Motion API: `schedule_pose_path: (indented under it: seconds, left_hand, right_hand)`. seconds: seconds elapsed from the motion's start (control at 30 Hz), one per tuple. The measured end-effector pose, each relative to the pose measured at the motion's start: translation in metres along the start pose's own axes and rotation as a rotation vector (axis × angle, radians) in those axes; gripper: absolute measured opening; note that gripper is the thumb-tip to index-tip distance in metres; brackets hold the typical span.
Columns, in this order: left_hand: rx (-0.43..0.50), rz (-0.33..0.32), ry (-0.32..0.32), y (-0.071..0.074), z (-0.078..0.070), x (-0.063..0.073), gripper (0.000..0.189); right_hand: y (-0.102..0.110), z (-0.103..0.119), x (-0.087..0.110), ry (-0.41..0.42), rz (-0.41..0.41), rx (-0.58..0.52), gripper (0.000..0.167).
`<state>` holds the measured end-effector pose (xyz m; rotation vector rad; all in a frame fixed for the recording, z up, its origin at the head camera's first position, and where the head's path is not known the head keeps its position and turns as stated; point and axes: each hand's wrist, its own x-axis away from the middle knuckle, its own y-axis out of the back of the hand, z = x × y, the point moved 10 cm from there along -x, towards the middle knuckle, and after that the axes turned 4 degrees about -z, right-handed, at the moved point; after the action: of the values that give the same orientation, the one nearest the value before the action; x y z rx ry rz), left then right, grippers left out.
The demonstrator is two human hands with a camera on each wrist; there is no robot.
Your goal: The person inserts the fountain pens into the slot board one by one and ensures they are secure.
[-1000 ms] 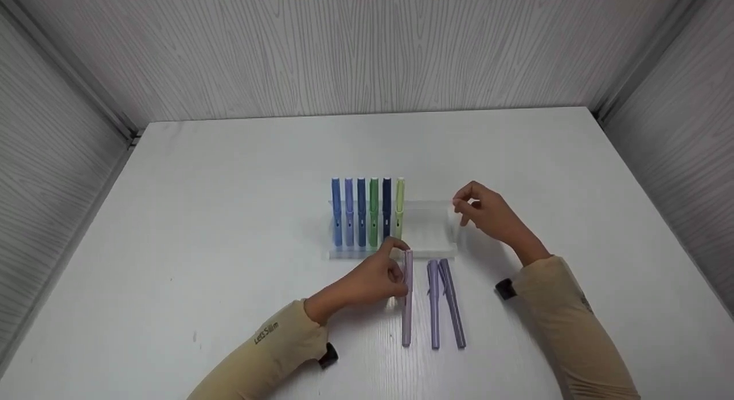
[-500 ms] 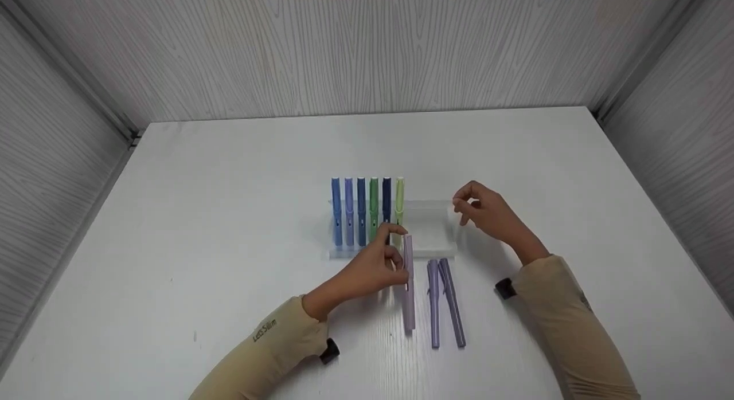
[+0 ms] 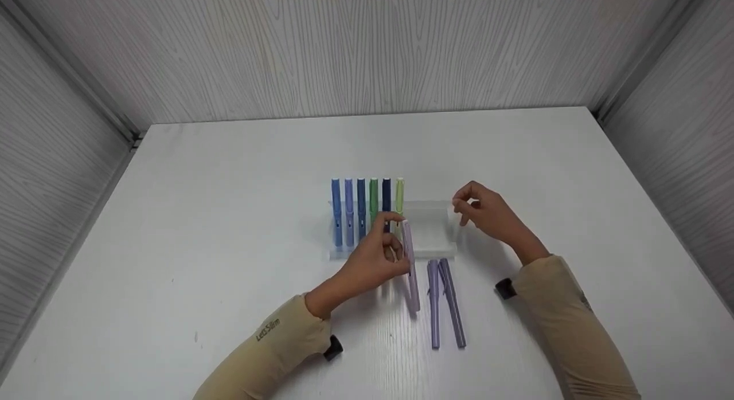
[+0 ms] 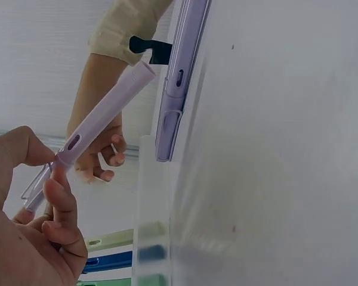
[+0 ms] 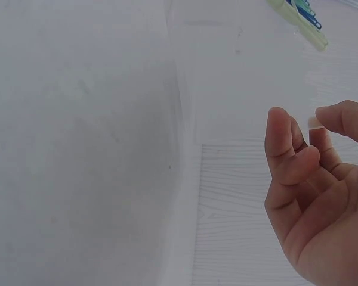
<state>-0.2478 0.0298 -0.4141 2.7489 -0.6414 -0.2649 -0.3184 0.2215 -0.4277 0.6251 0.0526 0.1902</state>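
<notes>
My left hand (image 3: 373, 259) pinches a pale lilac fountain pen (image 3: 414, 288) by its capped end. In the left wrist view this pen (image 4: 107, 110) slants, thumb and fingertips meeting near its middle and the clip towards the palm. A clear acrylic pen rack (image 3: 434, 254) stands just beyond. Upright on its left side, capped ends up, are several pens in blues, green and a yellow-green one (image 3: 400, 189). At the rack's right end my right hand (image 3: 486, 216) hangs with loosely bent fingers; in the right wrist view that hand (image 5: 313, 196) holds nothing.
Two purple pens lie on the white table in front of the rack: a lighter one (image 3: 434, 314) and a darker one (image 3: 454, 308), their upper ends nearly together. Wood-grain panels (image 3: 367, 50) enclose the table at the back and sides.
My left hand has lifted the pale lilac pen off the table and moved it away from me towards the rack; its lower end now tilts right. My right hand has stayed still.
</notes>
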Motion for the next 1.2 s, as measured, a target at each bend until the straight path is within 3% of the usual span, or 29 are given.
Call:
schedule_pose_path:
  seconds: [0.3,0.87,1.2]
  left_hand:
    - [-0.227,-0.074,-0.107,0.008,-0.02,-0.001,0.063]
    - [-0.477,-0.24,-0.323,0.016,-0.048,0.003,0.058]
    - [-0.581,-0.297,-0.355,0.016,-0.054,-0.004,0.059]
  right_hand:
    - [0.001,0.002,0.001,-0.009,-0.002,0.0,0.029]
    - [0.0,0.002,0.002,-0.012,-0.001,-0.001,0.03]
    - [0.001,0.003,0.002,-0.009,-0.003,-0.01,0.029]
